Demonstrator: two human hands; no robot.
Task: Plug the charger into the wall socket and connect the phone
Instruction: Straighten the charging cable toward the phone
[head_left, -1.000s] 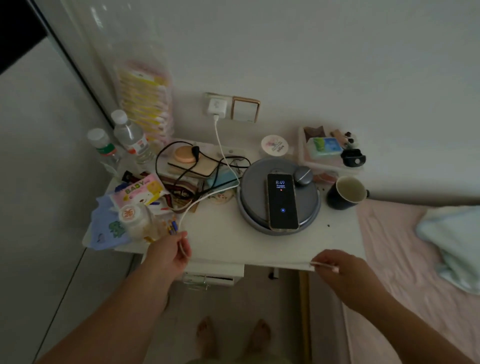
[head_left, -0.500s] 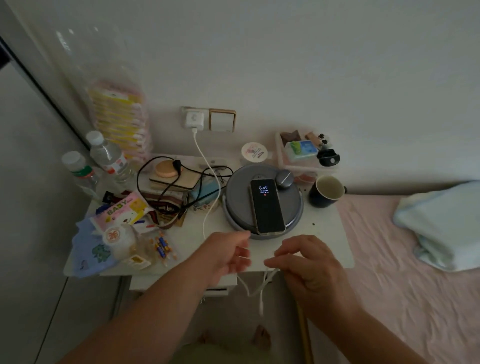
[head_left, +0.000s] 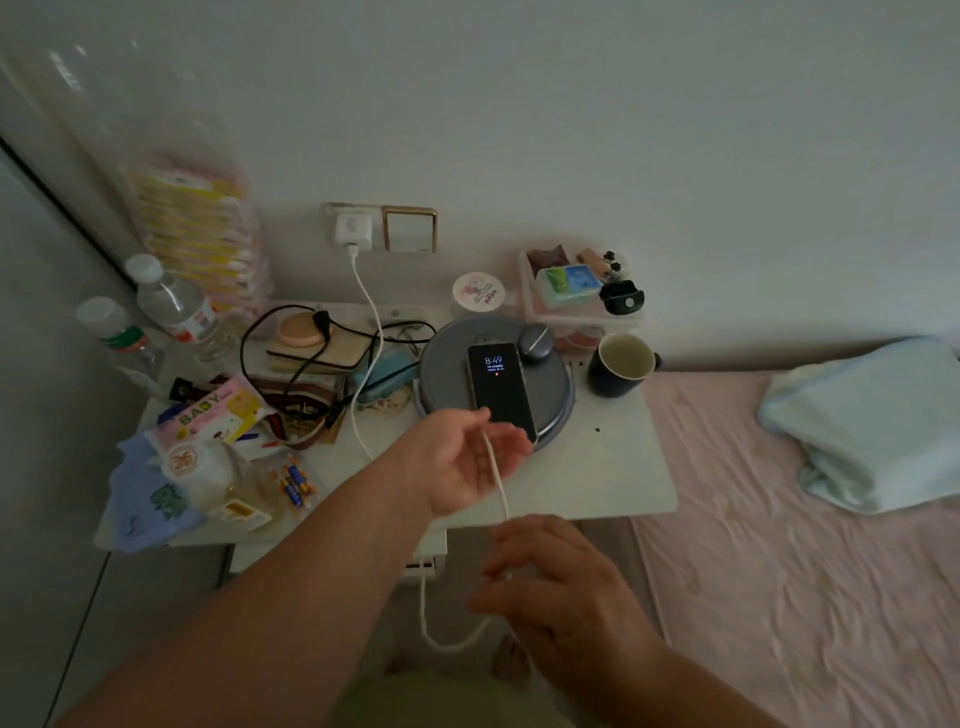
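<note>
Your left hand (head_left: 462, 457) pinches white cable (head_left: 497, 483), lit phone (head_left: 498, 389) just beyond fingertips; your right hand (head_left: 561, 587), fingers curled, grips cable below. Charger (head_left: 353, 231) seated in wall socket (head_left: 329, 223).

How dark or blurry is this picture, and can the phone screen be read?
Head view: dim, flat light with no hard shadows; the lit phone screen is the brightest spot and reads 8:49. Head view: the right hand is smeared by motion blur, the left hand sharper, the white cable between them clear. Head view: the clear bag at left carries faint glare streaks near its top.
</note>
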